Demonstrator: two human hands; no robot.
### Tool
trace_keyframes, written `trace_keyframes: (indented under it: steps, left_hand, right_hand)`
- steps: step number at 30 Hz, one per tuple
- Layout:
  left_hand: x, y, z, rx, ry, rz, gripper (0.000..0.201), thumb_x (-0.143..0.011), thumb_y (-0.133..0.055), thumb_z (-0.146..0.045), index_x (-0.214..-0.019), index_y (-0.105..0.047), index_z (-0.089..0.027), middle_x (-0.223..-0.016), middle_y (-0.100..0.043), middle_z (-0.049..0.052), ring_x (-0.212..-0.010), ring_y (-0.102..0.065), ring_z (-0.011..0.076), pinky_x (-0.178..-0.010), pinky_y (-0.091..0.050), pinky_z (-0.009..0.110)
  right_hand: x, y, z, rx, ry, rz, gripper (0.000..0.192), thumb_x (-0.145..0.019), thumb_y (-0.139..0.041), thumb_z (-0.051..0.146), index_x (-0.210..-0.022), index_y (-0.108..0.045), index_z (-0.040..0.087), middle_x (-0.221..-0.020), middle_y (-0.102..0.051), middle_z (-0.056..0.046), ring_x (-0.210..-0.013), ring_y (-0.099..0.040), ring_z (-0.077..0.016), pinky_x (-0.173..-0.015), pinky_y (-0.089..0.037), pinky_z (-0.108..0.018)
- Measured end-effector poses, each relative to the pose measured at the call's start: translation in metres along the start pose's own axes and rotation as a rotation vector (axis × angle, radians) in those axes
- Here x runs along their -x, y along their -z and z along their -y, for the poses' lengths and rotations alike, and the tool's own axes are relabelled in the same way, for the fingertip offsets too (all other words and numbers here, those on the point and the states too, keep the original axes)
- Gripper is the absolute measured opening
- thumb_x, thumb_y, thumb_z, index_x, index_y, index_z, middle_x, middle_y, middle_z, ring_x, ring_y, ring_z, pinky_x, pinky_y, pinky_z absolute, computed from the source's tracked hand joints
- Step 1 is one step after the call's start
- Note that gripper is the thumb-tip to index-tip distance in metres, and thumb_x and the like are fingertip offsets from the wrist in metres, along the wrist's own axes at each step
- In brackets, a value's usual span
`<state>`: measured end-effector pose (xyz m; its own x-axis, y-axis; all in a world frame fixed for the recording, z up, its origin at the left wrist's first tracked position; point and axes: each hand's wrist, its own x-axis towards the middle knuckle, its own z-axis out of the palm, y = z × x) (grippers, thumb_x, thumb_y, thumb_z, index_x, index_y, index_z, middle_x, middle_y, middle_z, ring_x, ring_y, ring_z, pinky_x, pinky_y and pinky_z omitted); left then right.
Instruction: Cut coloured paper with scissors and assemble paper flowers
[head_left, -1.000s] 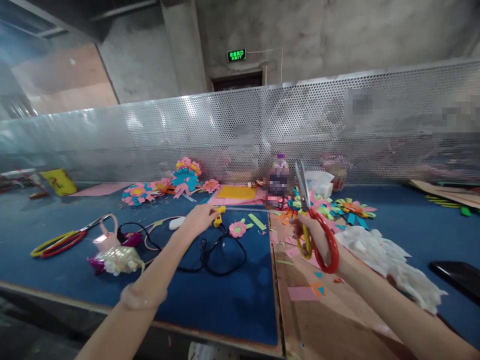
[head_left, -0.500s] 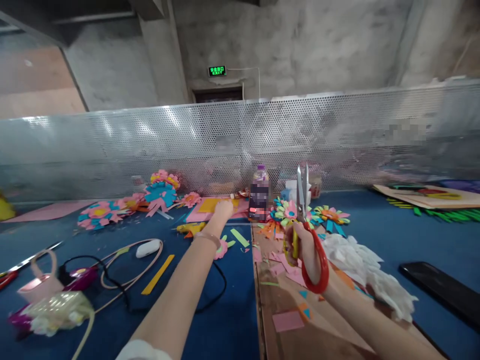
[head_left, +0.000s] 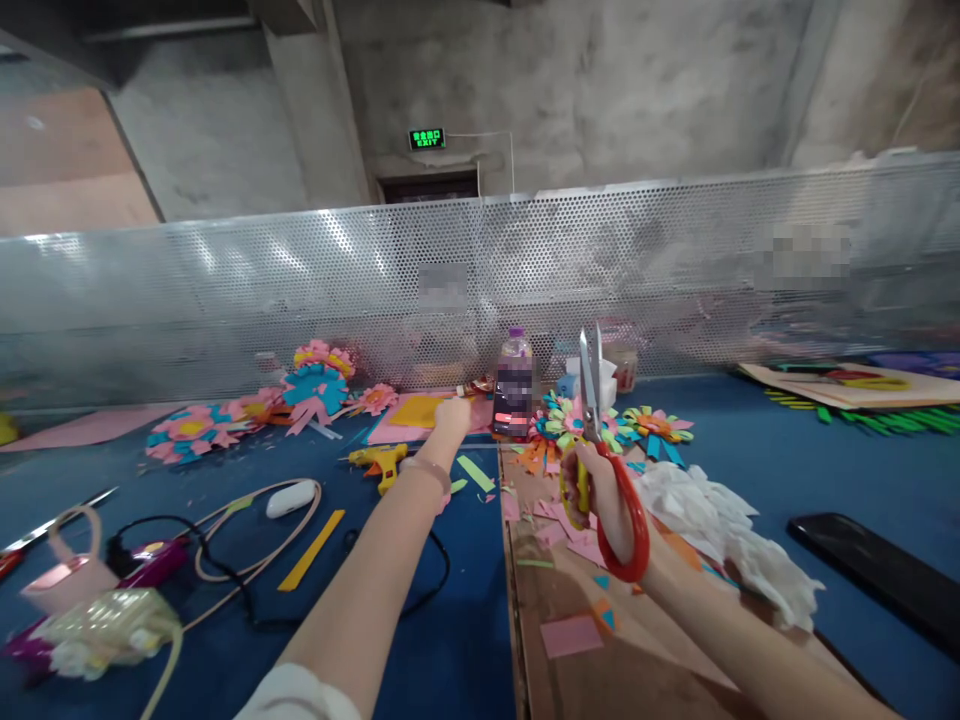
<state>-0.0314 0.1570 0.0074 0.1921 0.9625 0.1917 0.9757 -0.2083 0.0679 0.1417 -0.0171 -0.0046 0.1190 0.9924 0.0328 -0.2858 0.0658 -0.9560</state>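
Across a blue felt-covered worktop (head_left: pixel 420 640), the left hand (head_left: pixel 452 416) stretched far forward, its fingers resting on flat pink and yellow paper sheets (head_left: pixel 420 413) near the perforated metal screen (head_left: pixel 300 290); whether it gripped them could not be told. Over a bare wooden board (head_left: pixel 600 680), the right hand (head_left: pixel 600 490) was clamped around the red and yellow loop handles of scissors (head_left: pixel 600 450), steel blades upright and together. Layered paper flowers (head_left: pixel 315 385), a yellow glue gun (head_left: pixel 379 462) and crumpled white tissue (head_left: pixel 720 530) lay around.

Red-and-yellow handles on the scissors (head_left: pixel 604 470), yellow glue gun (head_left: pixel 379 462), pink, teal, orange paper flowers (head_left: pixel 315 380), blue surface (head_left: pixel 420 640).
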Motion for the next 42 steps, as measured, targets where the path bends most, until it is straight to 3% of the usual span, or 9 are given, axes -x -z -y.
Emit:
trace_keyframes:
  steps: [4, 10, 12, 15, 19, 23, 30, 33, 42]
  left_hand:
    - [0.006, 0.025, 0.007, -0.032, 0.091, -0.146, 0.027, -0.083, -0.050, -0.024, -0.093, -0.063, -0.003, -0.093, -0.062, 0.023, -0.096, -0.059, 0.0278, -0.083, -0.044, 0.038]
    - [0.035, 0.108, 0.031, 0.003, 0.149, -0.413, 0.034, -0.080, -0.042, -0.021, -0.108, -0.059, -0.010, -0.102, -0.063, 0.018, -0.100, -0.057, 0.0278, -0.086, -0.042, 0.037]
    - [0.055, 0.132, 0.040, 0.184, 0.046, -0.582, 0.030, -0.075, -0.048, -0.022, -0.099, -0.063, -0.013, -0.097, -0.065, 0.010, -0.094, -0.059, 0.0234, -0.086, -0.042, 0.033]
    - [0.092, 0.150, 0.047, 0.636, -0.049, -0.542, 0.034, -0.074, -0.049, -0.026, -0.106, -0.058, -0.016, -0.091, -0.065, 0.004, -0.079, -0.061, 0.0173, -0.073, -0.049, 0.030]
    - [0.130, 0.143, 0.045, 1.076, -0.131, -0.249, 0.037, -0.070, -0.057, -0.029, -0.105, -0.057, -0.017, -0.093, -0.063, 0.003, -0.078, -0.061, 0.0165, -0.063, -0.052, 0.027]
    - [0.139, 0.119, 0.040, 1.238, -0.072, -0.062, 0.037, -0.067, -0.062, -0.028, -0.102, -0.058, -0.016, -0.091, -0.064, 0.004, -0.076, -0.062, 0.0155, -0.063, -0.052, 0.026]
    - [0.127, 0.087, 0.031, 1.268, 0.008, 0.009, 0.038, -0.067, -0.063, -0.026, -0.104, -0.058, -0.018, -0.096, -0.066, 0.005, -0.077, -0.063, 0.0157, -0.061, -0.052, 0.025]
    - [0.125, 0.085, 0.030, 1.254, -0.010, 0.006, 0.037, -0.067, -0.063, -0.026, -0.103, -0.059, -0.017, -0.095, -0.066, 0.006, -0.080, -0.063, 0.0173, -0.061, -0.052, 0.025]
    - [0.140, 0.081, 0.002, 1.606, -0.137, 0.045, 0.048, -0.074, -0.059, -0.029, -0.120, -0.050, -0.020, -0.113, -0.061, 0.010, -0.096, -0.060, 0.0218, -0.070, -0.051, 0.028]
  right_hand:
    - [0.002, 0.001, 0.000, 0.043, 0.005, 0.027, 0.031, -0.073, -0.048, 0.047, -0.061, -0.043, 0.019, -0.046, -0.041, 0.005, -0.033, -0.032, -0.0058, -0.030, -0.025, -0.019]
    - [0.003, 0.005, -0.008, 0.144, 0.098, 0.043, 0.028, -0.078, -0.047, 0.042, -0.064, -0.048, 0.018, -0.045, -0.044, 0.004, -0.036, -0.041, -0.0075, -0.035, -0.031, -0.020]
    - [0.001, 0.006, -0.009, 0.178, 0.122, 0.053, 0.029, -0.079, -0.047, 0.045, -0.066, -0.049, 0.018, -0.047, -0.046, 0.004, -0.037, -0.041, -0.0077, -0.036, -0.032, -0.021]
    - [-0.002, 0.009, -0.008, 0.268, 0.161, 0.036, 0.030, -0.077, -0.050, 0.048, -0.068, -0.049, 0.019, -0.050, -0.047, 0.005, -0.037, -0.041, -0.0078, -0.035, -0.032, -0.021]
    - [-0.006, 0.010, -0.006, 0.361, 0.247, -0.030, 0.033, -0.070, -0.058, 0.051, -0.068, -0.051, 0.019, -0.048, -0.045, 0.005, -0.038, -0.040, -0.0085, -0.036, -0.030, -0.022]
    - [-0.006, 0.007, -0.008, 0.181, 0.215, 0.084, 0.027, -0.066, -0.065, 0.044, -0.075, -0.055, 0.019, -0.053, -0.050, 0.004, -0.043, -0.042, -0.0088, -0.039, -0.032, -0.021]
    - [0.001, 0.000, -0.005, -0.153, -0.107, 0.333, 0.028, -0.070, -0.060, 0.042, -0.084, -0.061, 0.018, -0.070, -0.065, -0.003, -0.063, -0.062, -0.0194, -0.055, -0.047, -0.028]
    - [-0.001, 0.003, -0.006, -0.226, -0.036, 0.371, 0.019, -0.072, -0.060, 0.036, -0.080, -0.062, 0.019, -0.075, -0.067, -0.002, -0.070, -0.063, -0.0183, -0.064, -0.048, -0.028]
    - [-0.014, 0.006, -0.020, -0.235, 0.092, 0.116, 0.024, -0.057, -0.074, 0.025, -0.068, -0.054, 0.020, -0.063, -0.062, 0.004, -0.061, -0.060, -0.0127, -0.056, -0.046, -0.021]
